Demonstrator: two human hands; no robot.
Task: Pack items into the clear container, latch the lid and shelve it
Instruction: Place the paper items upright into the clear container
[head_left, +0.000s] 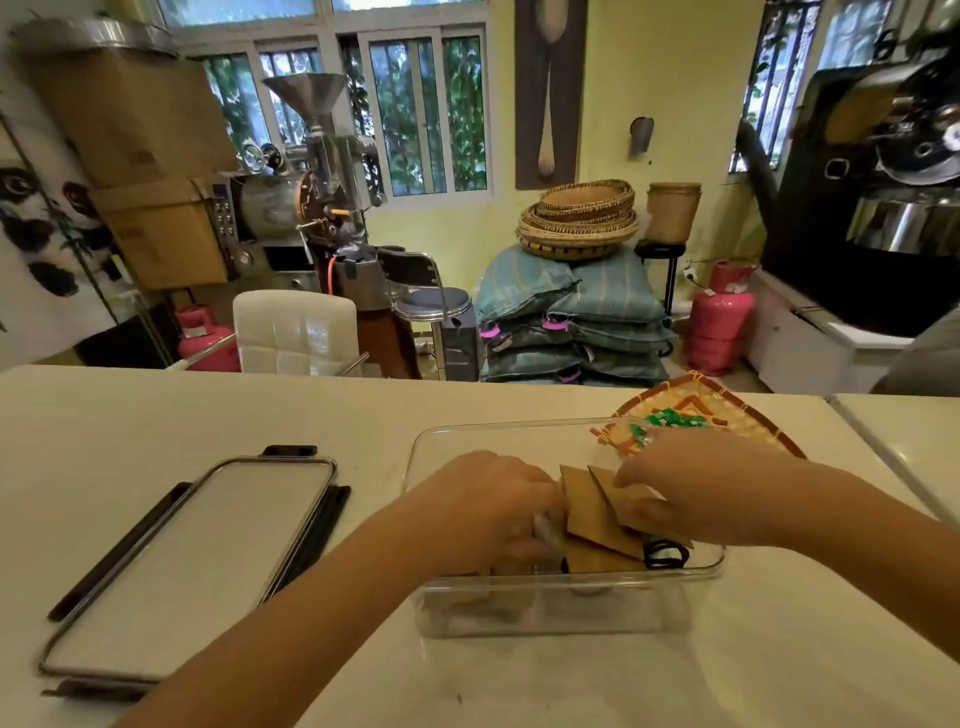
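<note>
A clear rectangular container (571, 613) stands open on the white table, right of centre. Both my hands reach into it. My left hand (498, 506) grips the left side of several brown cardboard pieces (592, 512). My right hand (691, 483) holds their right side, thumb underneath. Black hair ties (666, 555) lie at the container's near right corner. What lies under the cardboard is hidden. The container's lid (192, 566), clear with dark latches on its edges, lies flat on the table to the left.
A woven bamboo tray (727, 415) with green items (675, 418) sits behind the container at the right. Beyond the table's far edge are a white chair (296, 330), a roaster machine (296, 208), stacked sacks (566, 322) and pink gas cylinders (719, 322).
</note>
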